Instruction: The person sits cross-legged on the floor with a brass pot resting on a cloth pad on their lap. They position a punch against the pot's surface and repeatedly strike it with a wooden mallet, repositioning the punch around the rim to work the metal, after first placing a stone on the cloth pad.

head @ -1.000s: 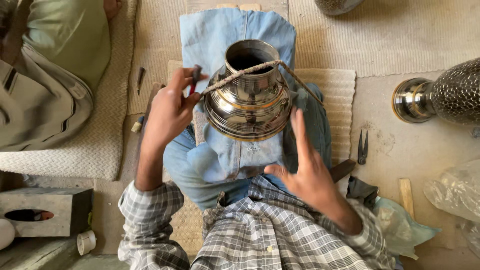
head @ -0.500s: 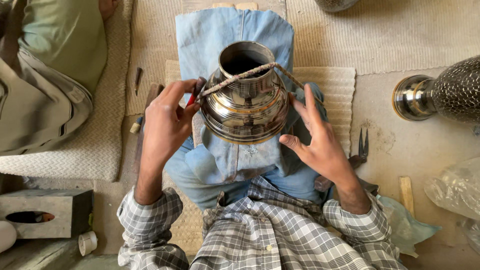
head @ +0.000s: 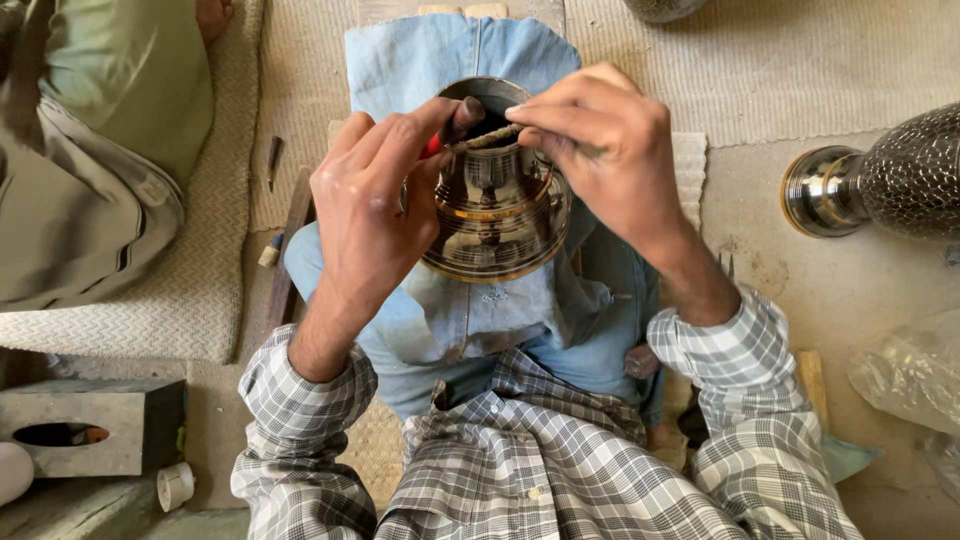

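Metal vessel [head: 497, 205], shiny w/ brass-coloured bands, sits on blue cloth [head: 440, 60] over the person's lap, mouth facing away, centre of view. A twisted cord [head: 490, 138] runs across its mouth. Left hand [head: 375, 205]: grip closed, thumb & forefinger pinching a small red-and-dark tool [head: 450, 128] at the rim, left end of cord. Right hand [head: 600, 150]: fingertips pinched shut on the cord's right part, palm over the vessel's far-right side.

Doing it well, in my judgement: keep cord taut & level across the mouth, both pinches firm, vessel wedged steady in the lap so it doesn't roll; polished metal looks slippery, so press w/ pads, not nails.

Surface: woven mat [head: 800, 60] on a dusty concrete floor [head: 800, 290]. Right: another patterned metal vase [head: 880, 185] lying on its side, clear plastic bag [head: 910, 375] nearer. Left: another person's green-clad body [head: 110, 130] on a mat, grey block w/ a hole [head: 80, 428] near-left.
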